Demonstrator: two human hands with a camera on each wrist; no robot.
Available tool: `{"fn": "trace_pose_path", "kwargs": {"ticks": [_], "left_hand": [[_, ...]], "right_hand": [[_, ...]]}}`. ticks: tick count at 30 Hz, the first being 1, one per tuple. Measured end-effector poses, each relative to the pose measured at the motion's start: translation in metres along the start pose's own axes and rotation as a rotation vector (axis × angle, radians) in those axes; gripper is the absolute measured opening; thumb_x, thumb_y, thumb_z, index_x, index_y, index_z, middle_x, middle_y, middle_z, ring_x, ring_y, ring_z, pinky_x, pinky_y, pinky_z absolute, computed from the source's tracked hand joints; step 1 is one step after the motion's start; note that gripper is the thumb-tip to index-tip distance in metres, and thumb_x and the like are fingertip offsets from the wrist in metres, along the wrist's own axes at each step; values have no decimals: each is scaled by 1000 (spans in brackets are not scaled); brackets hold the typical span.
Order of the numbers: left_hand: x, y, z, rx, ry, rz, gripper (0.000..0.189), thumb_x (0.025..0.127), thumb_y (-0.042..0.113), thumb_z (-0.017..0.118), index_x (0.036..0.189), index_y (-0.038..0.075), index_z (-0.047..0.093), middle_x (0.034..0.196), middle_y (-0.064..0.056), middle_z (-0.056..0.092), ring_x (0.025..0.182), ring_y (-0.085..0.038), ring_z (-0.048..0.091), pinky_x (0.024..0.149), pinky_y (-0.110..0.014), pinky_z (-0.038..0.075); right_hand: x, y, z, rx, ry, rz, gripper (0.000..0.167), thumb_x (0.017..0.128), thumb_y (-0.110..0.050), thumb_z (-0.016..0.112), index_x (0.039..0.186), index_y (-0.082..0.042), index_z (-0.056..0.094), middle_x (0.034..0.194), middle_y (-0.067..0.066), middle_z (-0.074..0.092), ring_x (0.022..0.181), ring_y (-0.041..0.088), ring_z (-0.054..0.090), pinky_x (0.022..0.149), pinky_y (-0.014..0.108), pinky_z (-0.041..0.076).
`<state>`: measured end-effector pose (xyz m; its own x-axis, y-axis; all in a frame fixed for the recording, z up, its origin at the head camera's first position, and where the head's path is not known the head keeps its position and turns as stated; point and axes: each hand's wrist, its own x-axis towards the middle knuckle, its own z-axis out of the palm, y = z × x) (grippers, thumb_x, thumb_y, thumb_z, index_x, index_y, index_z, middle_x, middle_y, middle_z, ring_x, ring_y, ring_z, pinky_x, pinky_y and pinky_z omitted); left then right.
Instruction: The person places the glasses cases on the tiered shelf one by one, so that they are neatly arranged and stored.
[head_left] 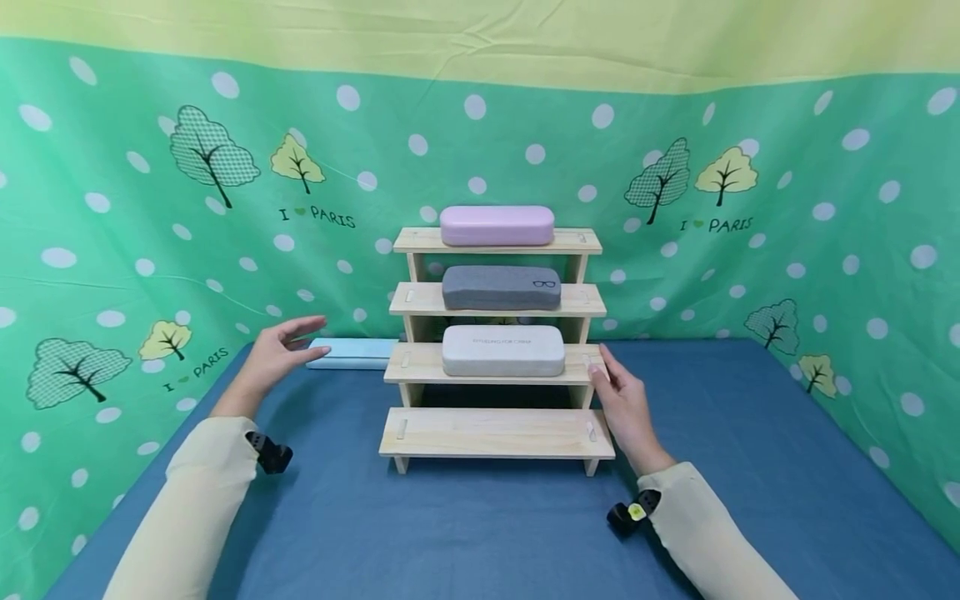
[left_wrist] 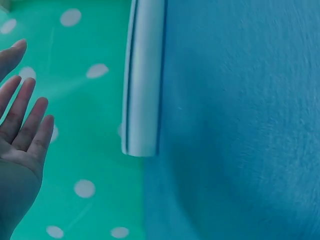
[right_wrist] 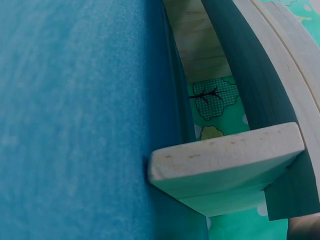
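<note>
A light wooden stepped stand (head_left: pixel 498 433) has glasses cases on its upper steps: a lilac case (head_left: pixel 497 225) on top, a grey case (head_left: pixel 501 288) below it, then a white case (head_left: pixel 502 351). The lowest step is bare. My right hand (head_left: pixel 626 408) grips the right end of the step with the white case, thumb on the board; its other fingers are partly hidden. On the left, my left hand (head_left: pixel 273 362) hovers with fingers spread, holding nothing, beside a light blue case (head_left: pixel 352 353) lying on the table. The stand partly hides that case's right end.
A blue cloth (head_left: pixel 480 533) covers the table. Green dotted fabric (head_left: pixel 480 133) with printed trees hangs behind and on both sides. Each wrist wears a small black camera, the left one (head_left: pixel 270 452) and the right one (head_left: pixel 633 512).
</note>
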<state>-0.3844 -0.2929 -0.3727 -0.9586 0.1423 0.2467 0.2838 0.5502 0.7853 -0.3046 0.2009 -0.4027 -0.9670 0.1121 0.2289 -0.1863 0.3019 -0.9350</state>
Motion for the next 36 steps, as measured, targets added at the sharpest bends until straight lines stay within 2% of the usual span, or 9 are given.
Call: {"fn": "trace_pose_path", "kwargs": {"ticks": [5, 12, 19, 24, 30, 36], "left_hand": [[3, -14, -1, -2, 19, -67, 65, 87, 32, 68, 140, 4, 44, 141, -19, 45, 124, -37, 45, 96, -38, 42], [9, -24, 0, -54, 17, -153, 73, 85, 38, 69, 143, 5, 39, 146, -19, 38, 127, -40, 41, 101, -54, 32], [17, -38, 1, -136, 10, -237, 75, 85, 36, 69, 145, 8, 36, 149, -18, 32, 137, -36, 27, 108, -55, 21], [18, -45, 1, -144, -8, -283, 75, 86, 36, 69, 147, 9, 33, 151, -16, 29, 139, -35, 22, 109, -56, 16], [22, -55, 6, -149, -18, -318, 77, 86, 36, 68, 147, 7, 31, 151, -17, 28, 139, -36, 21, 110, -55, 16], [29, -61, 11, -148, 14, -342, 77, 85, 35, 69, 146, 7, 33, 152, -17, 26, 140, -36, 19, 110, -53, 17]], "right_hand": [[0, 1, -1, -9, 5, -5, 55, 99, -34, 46, 148, -16, 28, 151, 8, 31, 132, 19, 38, 96, 24, 40], [0, 1, -2, -2, 6, -3, 55, 99, -33, 46, 148, -16, 28, 150, 8, 31, 132, 19, 38, 98, 32, 38], [0, 1, -1, 36, -3, 4, 55, 99, -33, 47, 148, -16, 27, 151, 9, 30, 133, 19, 37, 98, 30, 37], [0, 2, -1, 38, -5, 2, 55, 99, -33, 47, 148, -16, 27, 151, 8, 30, 133, 19, 37, 99, 31, 37], [1, 2, -2, 50, -6, -10, 55, 99, -31, 47, 148, -15, 27, 151, 9, 30, 133, 19, 36, 99, 30, 36], [2, 2, -1, 62, -9, -14, 55, 99, -30, 47, 148, -14, 27, 151, 9, 29, 134, 19, 35, 100, 30, 36]]}}
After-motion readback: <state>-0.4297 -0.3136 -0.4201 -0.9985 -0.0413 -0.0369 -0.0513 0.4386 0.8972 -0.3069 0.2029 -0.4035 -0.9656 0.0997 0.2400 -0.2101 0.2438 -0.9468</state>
